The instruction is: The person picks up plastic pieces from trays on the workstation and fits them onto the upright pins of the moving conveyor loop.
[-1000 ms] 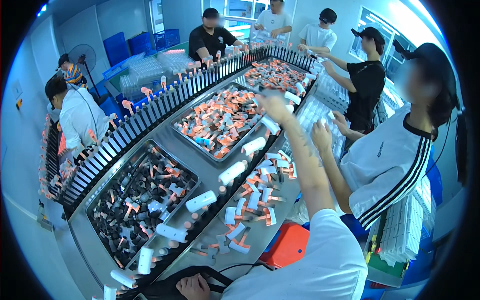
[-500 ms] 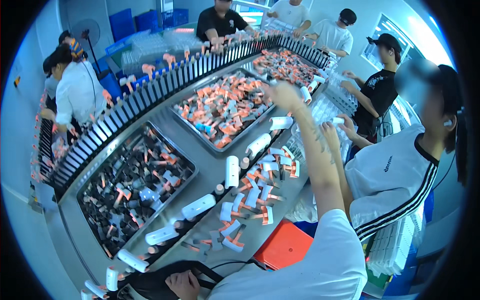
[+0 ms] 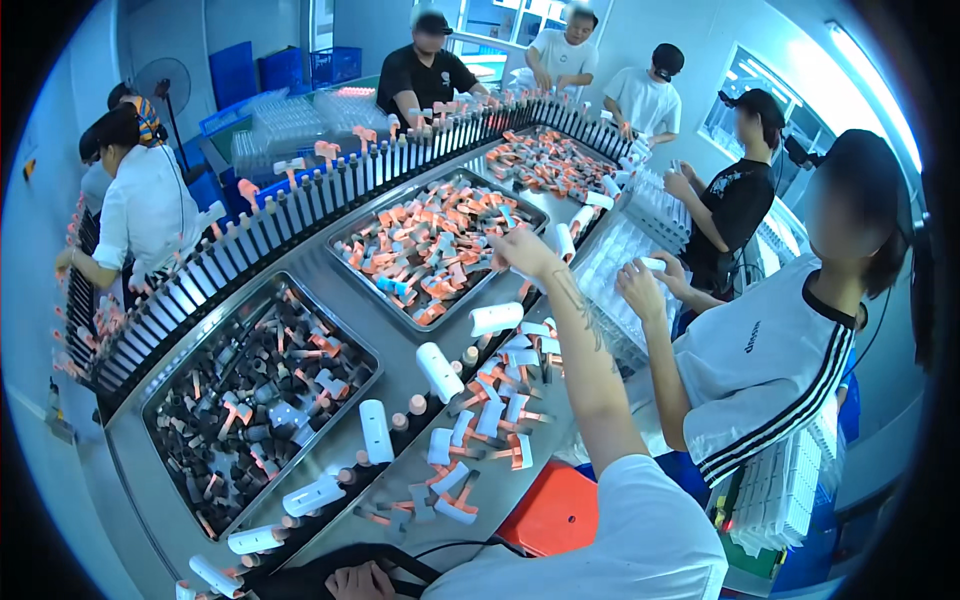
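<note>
My right hand reaches over the right edge of the middle metal tray, its index finger stretched out and fingertips close to the pieces. The tray holds a heap of small T-shaped parts in orange, white and grey. Nothing shows clearly between my fingers. At the bottom edge my left hand rests against a black bag; its fingertips are hidden. On the bench nearest me lie several loose T-shaped parts with white, orange and dark sections.
White rounded covers ride a peg conveyor past the bench. Another tray holds mostly dark parts; a third stands farther back. A co-worker sits close on my right with a white piece. An orange-red stool stands below the bench.
My right hand has moved left and lower, toward the middle tray's parts. The head view has shifted, and the white covers on the conveyor stand in different places.
</note>
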